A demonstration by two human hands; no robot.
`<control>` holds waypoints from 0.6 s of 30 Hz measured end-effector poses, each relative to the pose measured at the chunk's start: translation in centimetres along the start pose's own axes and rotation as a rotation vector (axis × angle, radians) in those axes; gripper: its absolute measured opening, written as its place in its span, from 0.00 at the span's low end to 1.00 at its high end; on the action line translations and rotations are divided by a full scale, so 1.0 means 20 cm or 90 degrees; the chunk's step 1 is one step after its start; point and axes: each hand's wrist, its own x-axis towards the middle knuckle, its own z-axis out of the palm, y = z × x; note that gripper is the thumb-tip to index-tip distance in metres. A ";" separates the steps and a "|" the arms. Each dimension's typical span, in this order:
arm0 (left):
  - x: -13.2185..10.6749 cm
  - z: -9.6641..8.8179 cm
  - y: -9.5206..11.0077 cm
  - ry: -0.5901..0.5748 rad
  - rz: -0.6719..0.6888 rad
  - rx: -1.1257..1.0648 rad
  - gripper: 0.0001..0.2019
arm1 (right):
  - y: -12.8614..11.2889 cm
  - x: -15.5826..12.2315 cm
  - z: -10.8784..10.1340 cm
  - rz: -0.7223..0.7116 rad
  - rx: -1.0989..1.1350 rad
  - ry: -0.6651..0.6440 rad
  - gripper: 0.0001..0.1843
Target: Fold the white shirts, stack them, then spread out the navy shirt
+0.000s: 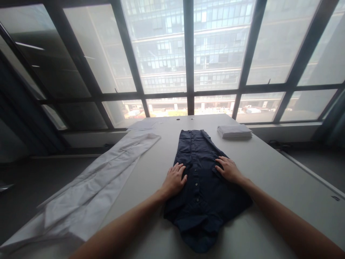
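A dark navy button-up shirt [201,169] lies lengthwise on the white table [269,172], buttons up, its collar end nearest me. My left hand [174,179] rests flat on the shirt's left edge, fingers stretched out. My right hand [228,168] lies flat on the shirt's right side, fingers spread. Neither hand grips the cloth.
White garments [91,187] lie spread along the table's left side and hang over its edge. A stack of folded white cloth [234,131] sits at the far right of the table. Large windows [188,54] stand behind the table.
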 end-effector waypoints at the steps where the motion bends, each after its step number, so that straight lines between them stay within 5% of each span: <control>1: 0.00 0.00 0.00 -0.007 0.006 0.003 0.27 | 0.00 0.00 0.00 -0.001 0.000 -0.004 0.29; 7: 0.00 -0.04 0.00 -0.071 0.113 0.032 0.25 | -0.03 -0.02 0.00 0.004 -0.015 -0.005 0.33; 18: 0.01 -0.03 -0.01 -0.087 0.093 0.016 0.25 | -0.01 -0.01 0.00 -0.016 -0.024 -0.045 0.34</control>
